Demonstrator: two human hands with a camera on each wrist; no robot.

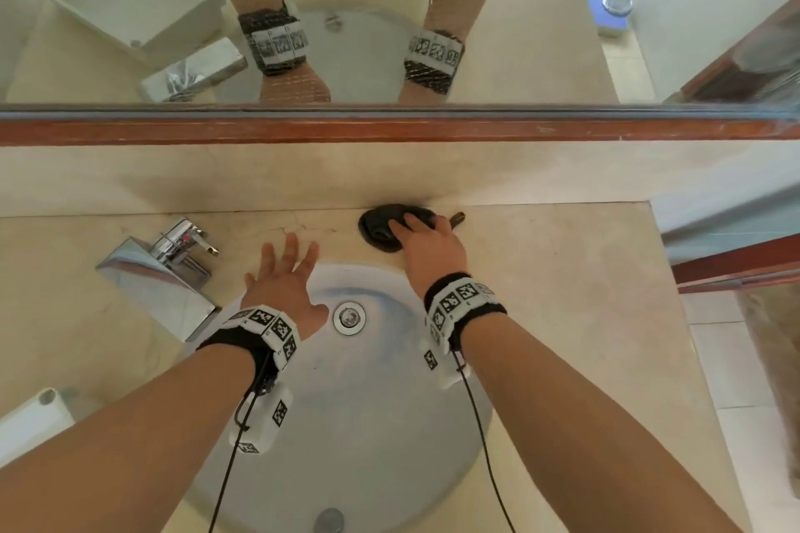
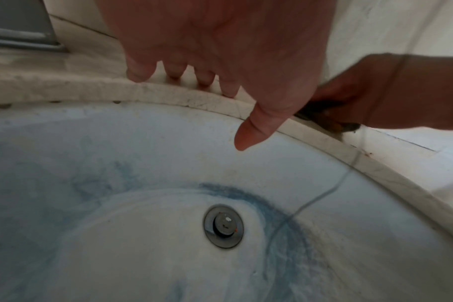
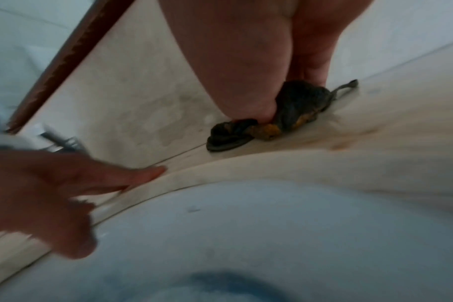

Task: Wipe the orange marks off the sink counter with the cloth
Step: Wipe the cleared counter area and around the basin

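Cloth: the dark cloth (image 1: 381, 227) lies bunched on the counter (image 1: 562, 294) behind the basin, close to the back wall; the right wrist view shows orange soaked into its underside (image 3: 268, 130).
Right hand: the right hand (image 1: 430, 249) presses down on the cloth, fingers laid over the top; whether they curl into the fabric or lie flat, I cannot tell.
Marks: a faint orange smear (image 3: 349, 141) shows on the counter just beside the cloth, on its right, streaked and blurred in the right wrist view. In the head view the counter looks mostly pale; no bright orange stands out there.
Progress: judging by the stained cloth, much of the orange is lifted already; the pale smear beside it looks like what is left, so a few more passes seem needed.
Left hand: the left hand (image 1: 281, 277) has its fingers straight and spread, holds nothing, and sits at the basin's (image 1: 368, 402) rear rim.
Surroundings: a chrome tap (image 1: 173, 251) stands to the left, a mirror (image 1: 389, 13) above.
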